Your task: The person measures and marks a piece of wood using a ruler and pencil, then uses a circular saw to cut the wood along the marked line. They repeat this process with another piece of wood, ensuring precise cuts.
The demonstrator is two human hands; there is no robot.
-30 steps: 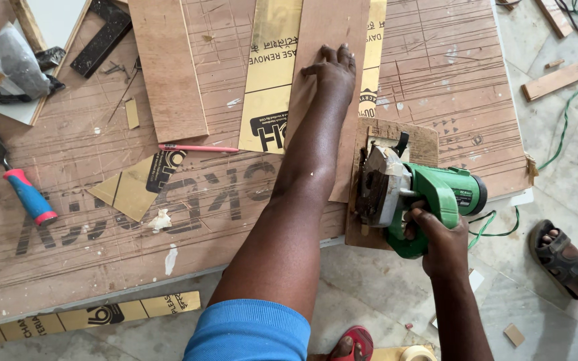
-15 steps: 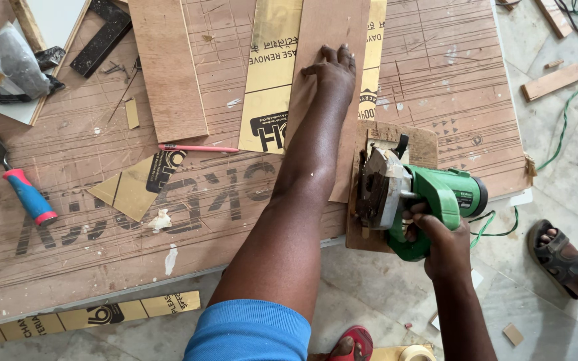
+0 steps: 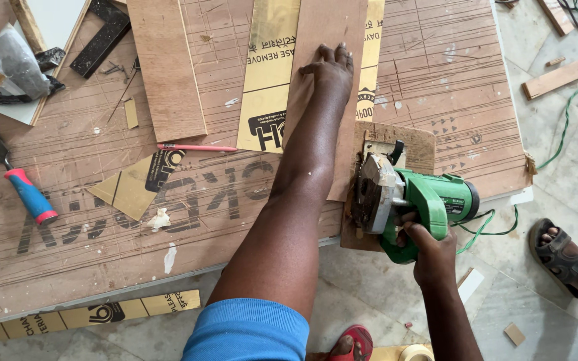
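Plywood strip [image 3: 322, 40] lies on the desk [image 3: 449, 60] with its long axis running from the near edge toward the far edge, and we note it rests over a gold protective-film sheet [image 3: 269, 73] bearing dark print. Our left hand [image 3: 329, 70] is pressed flat on the strip, fingers together, well up toward the far edge. Our right hand [image 3: 433, 251] is closed around the handle of a green circular saw [image 3: 413, 200], which sits at the near edge of the desk, just right of the strip's near end, on a small scrap board [image 3: 396, 140]. The saw therefore lies nearer the right hand; the strip extends away from it lengthwise. A second plywood strip [image 3: 165, 67] lies parallel to the left, with a pink pencil [image 3: 195, 147] at its near end. A gold offcut [image 3: 135, 187] with a black label lies toward the near left, and a red-and-blue-handled tool [image 3: 28, 194] near the left edge
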